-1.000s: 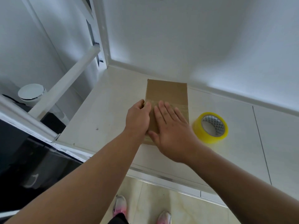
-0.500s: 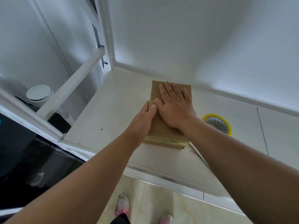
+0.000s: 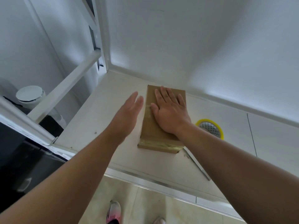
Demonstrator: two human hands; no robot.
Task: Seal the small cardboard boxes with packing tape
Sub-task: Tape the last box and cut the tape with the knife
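The tape (image 3: 159,145) is best smoothed toward the edges by the open right hand (image 3: 171,113) pressed flat on the box (image 3: 149,130), the open left hand (image 3: 129,109) held clear at 9 o'clock.

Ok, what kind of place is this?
Probably a home rather than a warehouse, room unclear: the box sits on a white tiled counter in a wall corner, with a tiled floor below and what looks like a lidded bin.
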